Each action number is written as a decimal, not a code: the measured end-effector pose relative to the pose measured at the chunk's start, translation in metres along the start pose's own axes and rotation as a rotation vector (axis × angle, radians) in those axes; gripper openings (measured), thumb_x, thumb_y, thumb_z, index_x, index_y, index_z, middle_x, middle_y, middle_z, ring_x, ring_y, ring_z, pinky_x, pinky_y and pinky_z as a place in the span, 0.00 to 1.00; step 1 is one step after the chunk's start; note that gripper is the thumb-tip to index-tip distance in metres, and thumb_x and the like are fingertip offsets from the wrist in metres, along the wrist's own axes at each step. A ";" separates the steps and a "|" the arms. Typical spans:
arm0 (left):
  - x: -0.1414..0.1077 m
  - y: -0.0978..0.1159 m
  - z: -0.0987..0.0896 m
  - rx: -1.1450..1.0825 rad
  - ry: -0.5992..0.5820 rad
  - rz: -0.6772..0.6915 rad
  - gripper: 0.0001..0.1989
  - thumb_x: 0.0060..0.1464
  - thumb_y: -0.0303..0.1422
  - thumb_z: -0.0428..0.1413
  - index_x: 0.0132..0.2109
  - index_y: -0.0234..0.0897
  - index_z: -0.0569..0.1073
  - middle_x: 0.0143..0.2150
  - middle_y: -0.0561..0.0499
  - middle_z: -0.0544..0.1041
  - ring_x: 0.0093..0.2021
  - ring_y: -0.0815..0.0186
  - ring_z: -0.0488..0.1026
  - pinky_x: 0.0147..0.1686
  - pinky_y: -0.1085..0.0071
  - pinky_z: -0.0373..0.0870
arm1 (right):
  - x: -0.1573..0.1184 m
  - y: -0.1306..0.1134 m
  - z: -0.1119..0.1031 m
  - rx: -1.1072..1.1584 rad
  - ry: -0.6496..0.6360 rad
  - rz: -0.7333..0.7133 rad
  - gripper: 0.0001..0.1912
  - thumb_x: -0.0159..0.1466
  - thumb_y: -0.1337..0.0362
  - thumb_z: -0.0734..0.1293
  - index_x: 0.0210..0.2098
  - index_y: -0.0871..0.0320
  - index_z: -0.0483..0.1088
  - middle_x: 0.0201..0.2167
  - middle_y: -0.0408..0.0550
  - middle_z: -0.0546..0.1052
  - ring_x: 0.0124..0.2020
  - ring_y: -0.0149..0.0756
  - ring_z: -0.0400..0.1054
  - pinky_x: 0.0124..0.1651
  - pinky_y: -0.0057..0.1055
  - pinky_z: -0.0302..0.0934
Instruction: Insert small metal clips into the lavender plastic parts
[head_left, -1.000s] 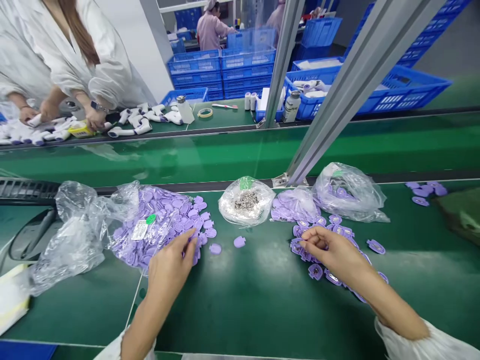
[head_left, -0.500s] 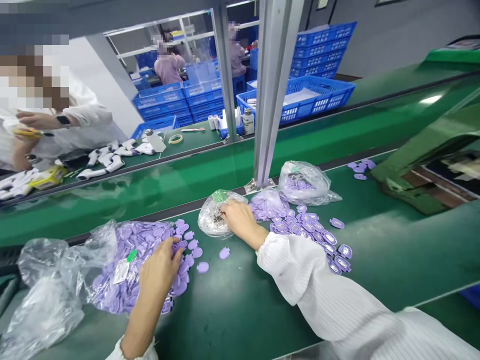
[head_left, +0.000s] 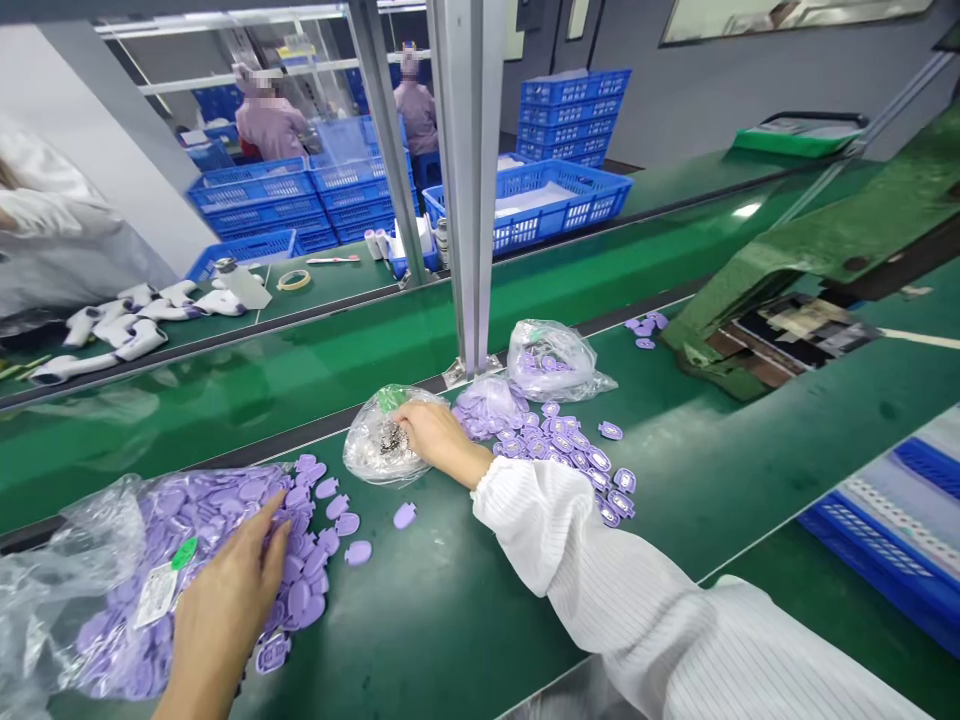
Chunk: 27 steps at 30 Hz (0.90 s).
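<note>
My left hand (head_left: 232, 575) is over a heap of flat purple plastic pieces (head_left: 300, 590) at the left, its thumb and forefinger apart. I see nothing held between them. The heap spills from a clear plastic bag (head_left: 97, 540) with a white label and a green sticker. My right hand (head_left: 431, 432) reaches into an opened clear bag (head_left: 364, 455) of small silvery metal parts (head_left: 391, 440). Its fingers are bent together at the parts; whatever they pinch is hidden. Two loose purple pieces (head_left: 405, 515) lie between the hands.
Right of my right hand lie purple pieces with metal inserts (head_left: 559, 440) and a bag of purple parts (head_left: 551, 360). A green press (head_left: 750, 290) stands at the right. A metal post (head_left: 469, 200) rises behind. Blue crates (head_left: 562, 205) and co-workers (head_left: 270, 125) are beyond.
The view has swung right, so the bench things sit further left. My left thumb and forefinger have spread apart. My right hand stays at the bag of metal parts.
</note>
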<state>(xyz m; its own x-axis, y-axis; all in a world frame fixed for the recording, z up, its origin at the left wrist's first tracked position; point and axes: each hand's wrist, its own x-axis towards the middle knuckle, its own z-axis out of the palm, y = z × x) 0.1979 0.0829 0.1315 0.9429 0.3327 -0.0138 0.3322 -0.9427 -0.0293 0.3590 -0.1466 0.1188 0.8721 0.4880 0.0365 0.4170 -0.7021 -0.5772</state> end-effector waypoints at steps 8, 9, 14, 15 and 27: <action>-0.006 0.001 -0.018 -0.060 0.050 -0.053 0.20 0.64 0.42 0.42 0.53 0.45 0.74 0.49 0.48 0.78 0.42 0.54 0.76 0.33 0.65 0.65 | 0.001 0.013 0.010 0.522 0.002 0.089 0.16 0.63 0.66 0.62 0.48 0.56 0.76 0.43 0.47 0.79 0.41 0.32 0.73 0.47 0.28 0.66; -0.007 0.000 -0.020 -0.126 0.109 -0.042 0.19 0.64 0.42 0.43 0.49 0.45 0.75 0.52 0.49 0.76 0.45 0.56 0.75 0.35 0.66 0.66 | 0.002 0.015 0.012 0.587 0.006 0.103 0.16 0.62 0.66 0.63 0.48 0.57 0.76 0.41 0.47 0.79 0.40 0.32 0.73 0.45 0.27 0.66; -0.026 0.028 -0.013 -0.873 -0.008 -0.162 0.18 0.56 0.48 0.54 0.46 0.40 0.73 0.35 0.49 0.77 0.32 0.64 0.74 0.34 0.68 0.71 | 0.008 0.018 0.022 0.779 0.026 0.172 0.12 0.59 0.65 0.66 0.41 0.60 0.77 0.33 0.47 0.79 0.34 0.30 0.73 0.41 0.28 0.67; -0.029 0.040 -0.009 -1.066 -0.138 -0.167 0.19 0.55 0.48 0.55 0.45 0.39 0.72 0.32 0.50 0.77 0.32 0.64 0.75 0.34 0.68 0.72 | 0.010 0.017 0.022 0.836 0.020 0.193 0.12 0.59 0.66 0.67 0.41 0.61 0.77 0.31 0.47 0.78 0.33 0.30 0.72 0.40 0.28 0.67; -0.039 0.114 0.021 -1.550 -0.651 -0.177 0.20 0.50 0.41 0.61 0.47 0.35 0.73 0.37 0.49 0.78 0.36 0.67 0.78 0.43 0.69 0.74 | -0.083 -0.015 -0.004 1.252 0.099 0.431 0.19 0.54 0.59 0.72 0.43 0.62 0.73 0.34 0.49 0.79 0.36 0.31 0.74 0.39 0.26 0.67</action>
<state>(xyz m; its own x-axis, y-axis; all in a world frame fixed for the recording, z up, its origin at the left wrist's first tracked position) 0.1985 -0.0373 0.1073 0.8603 0.0102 -0.5096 0.5061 0.1021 0.8564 0.2813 -0.1788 0.1276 0.9115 0.2710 -0.3094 -0.3646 0.1843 -0.9127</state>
